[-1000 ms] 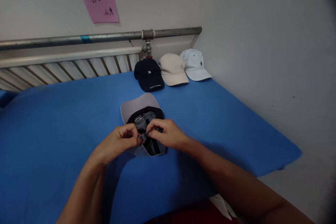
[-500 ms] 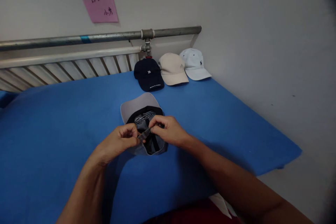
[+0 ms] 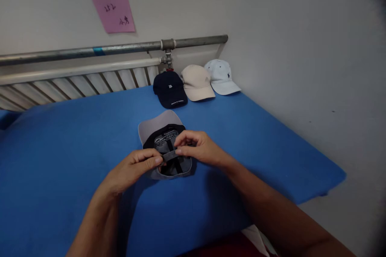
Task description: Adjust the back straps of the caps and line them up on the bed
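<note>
A grey baseball cap (image 3: 161,123) lies on the blue-covered table with its hollow inside facing up and its brim pointing away from me. Across its opening runs a grey strap (image 3: 170,155). My left hand (image 3: 137,165) pinches the strap's left end, thumb on top, at the cap's near left edge. Between the thumb and fingers of my right hand (image 3: 200,147) is the strap's right end. Both hands are closed and partly cover the cap's rim. Dark lining and embroidery backing show inside.
Behind the grey cap stand a navy cap (image 3: 169,88), a beige cap (image 3: 197,82) and a white cap (image 3: 222,76) in a row. A radiator (image 3: 114,79) and a metal pipe (image 3: 129,47) run along the back wall, under a pink paper (image 3: 113,10). The blue table cover (image 3: 75,140) reaches the right wall.
My hands have shifted slightly apart, and the strap between them now lies flatter and more level. The right-hand fingers have opened out a little. The view has tilted slightly upward.
</note>
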Tool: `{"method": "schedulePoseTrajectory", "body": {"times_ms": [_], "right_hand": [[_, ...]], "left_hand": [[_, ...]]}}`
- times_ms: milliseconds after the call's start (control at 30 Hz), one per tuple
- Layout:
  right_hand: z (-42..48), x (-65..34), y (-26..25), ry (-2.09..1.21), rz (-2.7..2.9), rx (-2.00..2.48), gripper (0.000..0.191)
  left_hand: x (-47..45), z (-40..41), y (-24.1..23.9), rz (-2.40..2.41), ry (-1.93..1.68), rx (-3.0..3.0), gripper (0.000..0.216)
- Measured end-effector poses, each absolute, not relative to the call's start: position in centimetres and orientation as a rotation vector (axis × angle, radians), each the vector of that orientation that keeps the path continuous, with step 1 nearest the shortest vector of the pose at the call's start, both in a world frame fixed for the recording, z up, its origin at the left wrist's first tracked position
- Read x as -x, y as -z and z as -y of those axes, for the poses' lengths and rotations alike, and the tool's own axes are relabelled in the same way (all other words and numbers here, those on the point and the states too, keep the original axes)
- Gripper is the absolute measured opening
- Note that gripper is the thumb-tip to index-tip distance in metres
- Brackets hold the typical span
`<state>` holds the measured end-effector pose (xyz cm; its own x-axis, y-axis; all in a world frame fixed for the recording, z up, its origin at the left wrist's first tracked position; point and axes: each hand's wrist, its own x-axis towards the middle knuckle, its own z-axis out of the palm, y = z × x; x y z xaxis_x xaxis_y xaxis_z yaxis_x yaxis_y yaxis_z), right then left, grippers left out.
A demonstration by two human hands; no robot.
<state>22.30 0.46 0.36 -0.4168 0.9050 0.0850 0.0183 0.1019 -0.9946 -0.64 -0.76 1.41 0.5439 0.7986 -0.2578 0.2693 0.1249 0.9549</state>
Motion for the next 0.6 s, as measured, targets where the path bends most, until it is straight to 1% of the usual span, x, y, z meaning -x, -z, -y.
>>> {"method": "schedulePoseTrajectory", "body": {"times_ms": [100, 167, 233, 333, 433, 533, 600], "right_hand": [[-0.6, -22.8, -0.5, -1.473, 1.583, 0.882, 0.010], [-0.9, -23.2, -0.4, -1.427, 1.621, 0.889, 0.007], [-1.4, -23.6, -0.2, -1.267, 1.694, 0.932, 0.016], [-2.4, -24.4, 0.6, -0.856, 1.884, 0.979, 0.034], [-3.1, -24.9, 1.5, -0.514, 2.075, 1.029, 0.045], [-3.3, -24.7, 2.5, -0.394, 2.185, 1.089, 0.052], [-3.3, -24.5, 3.0, -0.370, 2.246, 1.108, 0.051]], "left_hand": [[1.0, 0.9, -1.7, -0.929, -0.490, -1.497, 0.025], [1.4, 1.0, -2.0, -0.859, -0.476, -1.561, 0.022], [1.8, 1.1, -2.3, -0.784, -0.458, -1.612, 0.021], [2.1, 1.3, -2.8, -0.687, -0.456, -1.664, 0.018], [2.3, 1.5, -3.5, -0.543, -0.476, -1.717, 0.018], [2.8, 1.9, -3.5, -0.450, -0.425, -1.736, 0.023], [3.6, 2.1, -2.7, -0.449, -0.408, -1.714, 0.028]]}}
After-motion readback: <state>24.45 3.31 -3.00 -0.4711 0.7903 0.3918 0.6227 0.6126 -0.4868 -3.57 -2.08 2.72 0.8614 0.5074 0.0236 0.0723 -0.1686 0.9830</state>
